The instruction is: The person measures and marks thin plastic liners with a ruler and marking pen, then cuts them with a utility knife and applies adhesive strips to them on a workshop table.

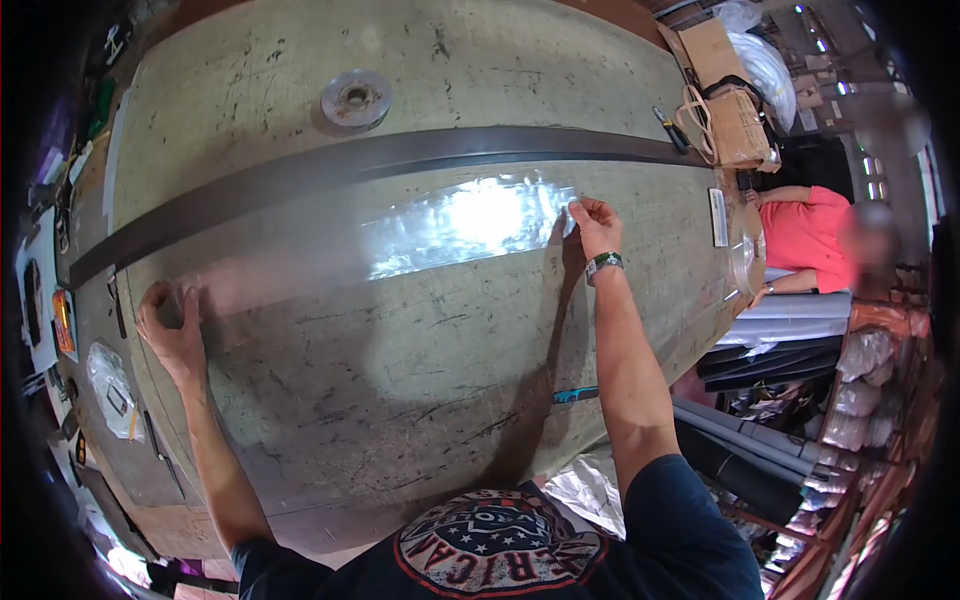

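Note:
A long strip of clear plastic film [420,235] stretches across the worn table [450,350], with bright glare on its right half. My right hand [598,228] pinches its right end between thumb and fingers. At the other end, my left hand [172,328] has its fingers curled around the film's left edge, which is faint against the table. Just beyond the film lies a long dark flat bar [330,175], running nearly the table's full width. Past the bar sits a roll of clear tape [340,103].
Pliers [672,130] and a cardboard box [735,130] lie at the far right. A teal-handled tool [575,395] is near my right forearm. A person in a pink shirt [805,235] stands at the right edge. A plastic bag [110,385] rests at left.

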Available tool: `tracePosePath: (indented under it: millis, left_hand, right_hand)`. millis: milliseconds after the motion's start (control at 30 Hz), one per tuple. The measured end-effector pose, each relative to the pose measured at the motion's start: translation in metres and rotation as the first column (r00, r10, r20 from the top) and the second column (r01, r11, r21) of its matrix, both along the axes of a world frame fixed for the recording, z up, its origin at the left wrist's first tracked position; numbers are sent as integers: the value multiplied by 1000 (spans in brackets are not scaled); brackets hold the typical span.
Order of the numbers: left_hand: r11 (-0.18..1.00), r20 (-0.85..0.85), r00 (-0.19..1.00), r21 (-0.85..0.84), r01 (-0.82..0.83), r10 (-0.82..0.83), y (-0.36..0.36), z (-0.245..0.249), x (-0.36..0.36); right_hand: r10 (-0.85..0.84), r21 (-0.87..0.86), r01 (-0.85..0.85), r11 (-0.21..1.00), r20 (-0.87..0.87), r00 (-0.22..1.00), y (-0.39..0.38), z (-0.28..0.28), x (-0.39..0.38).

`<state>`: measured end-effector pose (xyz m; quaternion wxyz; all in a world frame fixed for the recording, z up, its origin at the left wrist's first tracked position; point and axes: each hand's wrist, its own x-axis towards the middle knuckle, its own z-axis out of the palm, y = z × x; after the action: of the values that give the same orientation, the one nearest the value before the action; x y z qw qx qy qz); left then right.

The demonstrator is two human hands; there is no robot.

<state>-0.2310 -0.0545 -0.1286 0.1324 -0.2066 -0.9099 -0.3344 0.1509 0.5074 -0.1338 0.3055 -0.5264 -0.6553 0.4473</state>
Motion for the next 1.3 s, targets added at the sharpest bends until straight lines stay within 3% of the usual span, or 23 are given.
tracePosePath:
  millis: [133, 200, 233, 267, 367, 433, 500, 533, 567, 633, 733, 867, 967, 1033, 1133, 1167, 1233, 1300]
  left_hand:
    - [955, 143, 989, 288, -66, 25, -15, -4, -2]
    - [910, 168, 986, 405, -87, 20, -33, 5, 3]
    - [894, 231, 973, 438, -98, -7, -38, 3, 24]
    - [941, 247, 966, 302, -154, 79, -24, 36, 62]
    - [988, 132, 989, 147, 45, -65, -33, 35, 135]
    - [981, 178, 966, 81, 175, -187, 4, 55, 222]
    - [920, 316, 864, 133, 369, -392, 32, 53, 300]
    - [863, 289, 823, 28, 504, -490, 56, 65, 338]
    - [794, 264, 759, 49, 605, -595, 76, 62, 372]
    - [721, 306, 667, 106, 685, -679, 118, 57, 434]
    - [682, 240, 674, -61, 729, -699, 169, 57, 497]
    - [725, 120, 745, -172, 666, -656, 189, 48, 533]
    - [735, 136, 753, -164, 658, -644, 190, 50, 542]
    - [755, 227, 759, -122, 644, -610, 190, 45, 542]
    - [763, 98, 774, -125, 634, -626, 191, 47, 544]
    - [823, 263, 795, -8, 568, -546, 184, 50, 547]
    - [917, 581, 715, 175, 358, -389, 166, 56, 552]
    - [927, 596, 717, 313, 207, -362, 138, 63, 554]
  right_hand:
    - [2, 126, -2, 992, 0, 1000, -1, 22, 34]
    - [122, 277, -130, 952, 47, 991, 1, 36, 78]
    - [155, 333, -197, 922, 150, 977, -6, 57, 95]
    - [181, 353, -272, 895, 270, 946, -29, 78, 127]
    - [236, 239, -354, 904, 412, 880, -107, 114, 191]
    - [374, 324, -589, 740, 531, 761, -138, 95, 238]
    - [416, 303, -675, 673, 600, 684, -173, 91, 260]
    - [440, 306, -698, 648, 598, 670, -183, 85, 267]
    - [458, 313, -716, 623, 596, 659, -191, 77, 274]
    - [479, 359, -731, 579, 576, 663, -194, 61, 280]
    - [513, 359, -768, 530, 585, 628, -191, 57, 283]
    - [489, 292, -738, 609, 595, 638, -182, 53, 280]
    - [686, -15, -761, 648, 447, 575, -159, 48, 271]
    - [715, 50, -795, 604, 407, 569, -132, 51, 267]
    - [780, -68, -817, 573, 351, 518, -76, 65, 260]
    - [787, -81, -819, 568, 345, 511, -63, 64, 256]
    - [802, -102, -827, 553, 336, 495, -36, 53, 248]
    - [763, -102, -816, 569, 435, 477, -24, 44, 237]
